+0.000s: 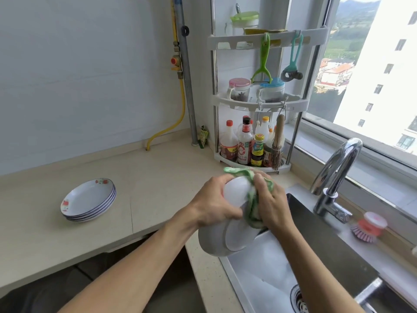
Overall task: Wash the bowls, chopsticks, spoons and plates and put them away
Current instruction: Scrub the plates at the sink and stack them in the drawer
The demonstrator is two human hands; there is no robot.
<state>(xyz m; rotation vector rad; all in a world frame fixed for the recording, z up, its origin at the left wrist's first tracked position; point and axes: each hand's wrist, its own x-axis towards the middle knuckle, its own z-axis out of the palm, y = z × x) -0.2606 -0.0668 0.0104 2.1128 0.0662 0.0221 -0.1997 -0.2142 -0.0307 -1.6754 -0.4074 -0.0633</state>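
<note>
Bowls (234,190) gripped by left hand (209,199), right hand (270,204) clutching cloth (252,199), plates (88,199) nearby

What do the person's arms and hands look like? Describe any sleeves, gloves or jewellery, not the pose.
Both arms are bare all the way to the bottom edge of the picture, with no sleeve visible. The left hand and the right hand wear no gloves. No ring, watch or bracelet shows on the fingers or wrists, and no markings are visible on either forearm.

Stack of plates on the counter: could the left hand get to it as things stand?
Probably yes, once freed: the left hand grips a white bowl, and bare counter lies between it and the stack of plates.
</note>
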